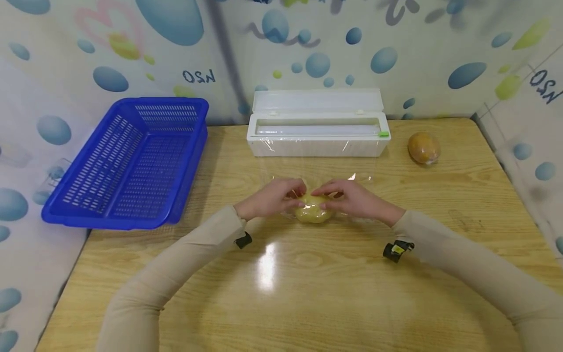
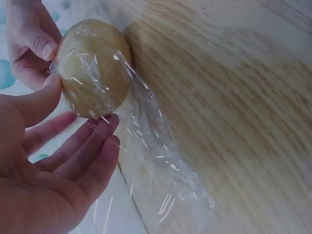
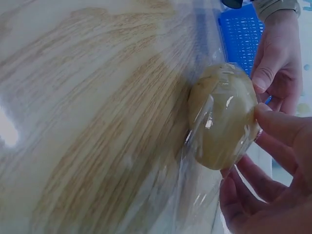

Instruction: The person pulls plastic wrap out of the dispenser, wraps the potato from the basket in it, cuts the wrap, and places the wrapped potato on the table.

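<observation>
Right wrist, unlike left, shows the basket (image 3: 240,39) beyond film-covered produce (image 3: 223,119).

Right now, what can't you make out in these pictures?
Head: underside of the yellowish, rounded object, hidden by its top.
Head: lower part of the whitish film roll, hidden by the white rectangular box.
Right wrist: part of the blue plastic basket, behind the bare left hand.

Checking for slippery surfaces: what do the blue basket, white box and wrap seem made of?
Blue basket: probably moulded plastic, semi-gloss, given its slotted walls. White box: likely smooth, hard plastic, by its crisp edges and even surface. Wrap: apparently thin, clear, glossy plastic film, creased with bright glints.
</observation>
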{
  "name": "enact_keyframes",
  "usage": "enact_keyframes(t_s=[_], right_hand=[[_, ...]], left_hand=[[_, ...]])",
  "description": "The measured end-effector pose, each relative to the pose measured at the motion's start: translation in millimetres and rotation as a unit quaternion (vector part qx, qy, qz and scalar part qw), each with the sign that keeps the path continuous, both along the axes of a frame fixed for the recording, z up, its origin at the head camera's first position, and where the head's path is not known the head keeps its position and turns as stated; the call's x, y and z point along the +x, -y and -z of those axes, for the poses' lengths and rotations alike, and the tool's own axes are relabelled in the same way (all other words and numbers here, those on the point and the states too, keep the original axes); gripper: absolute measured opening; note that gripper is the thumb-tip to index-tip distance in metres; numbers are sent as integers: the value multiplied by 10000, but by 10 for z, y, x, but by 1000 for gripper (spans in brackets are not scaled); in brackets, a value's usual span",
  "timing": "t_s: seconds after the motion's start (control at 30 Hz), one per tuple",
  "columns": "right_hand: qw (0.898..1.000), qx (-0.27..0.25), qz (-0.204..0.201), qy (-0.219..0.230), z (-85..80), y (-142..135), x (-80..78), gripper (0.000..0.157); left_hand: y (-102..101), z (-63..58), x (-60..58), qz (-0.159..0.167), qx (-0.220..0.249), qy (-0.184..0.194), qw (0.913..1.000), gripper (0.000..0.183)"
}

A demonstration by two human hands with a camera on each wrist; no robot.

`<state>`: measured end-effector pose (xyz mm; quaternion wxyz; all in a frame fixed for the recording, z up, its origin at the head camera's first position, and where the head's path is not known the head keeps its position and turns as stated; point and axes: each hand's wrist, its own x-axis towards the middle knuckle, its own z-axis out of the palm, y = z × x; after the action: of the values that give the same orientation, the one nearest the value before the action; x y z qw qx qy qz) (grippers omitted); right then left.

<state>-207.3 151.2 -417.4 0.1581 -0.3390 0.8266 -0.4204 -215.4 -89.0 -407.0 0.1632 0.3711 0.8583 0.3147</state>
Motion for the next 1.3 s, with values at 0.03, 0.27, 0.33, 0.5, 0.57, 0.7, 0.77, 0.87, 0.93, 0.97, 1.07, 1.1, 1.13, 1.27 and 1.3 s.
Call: enact_keyframes(t_s=[0.03,0.27,0.33,0.5,0.57,0.7,0.77,0.87,0.93,0.97,1.07,1.1,1.13,1.27,1.3], right_hand=[[10000,-2,12,19,-1,1,-3,36],[9918,178,79,-1267,-4,36,46,35],[9759,278,43,-2165,4,51,71,25],[9315,340,137,-3620,18,72,113,10],[9238,385,186,-3804,16,68,126,11],[9154,628,110,-3974,7,44,150,23],[9090,914,42,-4066,8,26,160,35],[9001,1452,-43,-4107,1,7,170,51],[8960,1812,-55,-4053,-3,17,166,58],[8950,1946,-46,-4013,-3,27,163,59],[8943,2217,59,-3888,1,81,143,57],[8953,2267,109,-3832,-1,103,137,56],[8970,2293,151,-3776,-11,121,132,55],[9093,2428,273,-3369,-63,156,93,55],[9136,2465,275,-3221,-82,157,78,56]], left_hand=[[2,3,1,27,35,-72,10000,17],[5,13,10,342,195,-721,9966,14],[5,12,-1,432,211,-780,9958,12],[13,17,-54,537,344,-516,9966,17],[22,29,-77,519,370,-336,9974,16],[40,53,-120,380,369,37,9986,15],[47,58,-143,305,362,128,9988,14],[48,58,-188,174,346,136,9992,12],[55,51,-221,76,308,163,9994,12],[58,46,-238,23,264,194,9995,12],[66,33,-275,-121,130,141,9997,14],[64,29,-279,-158,120,53,9998,14],[61,26,-280,-191,131,-108,9997,15],[38,20,-273,-72,63,-1205,9927,12],[36,16,-270,-4,4,-1439,9896,10]])
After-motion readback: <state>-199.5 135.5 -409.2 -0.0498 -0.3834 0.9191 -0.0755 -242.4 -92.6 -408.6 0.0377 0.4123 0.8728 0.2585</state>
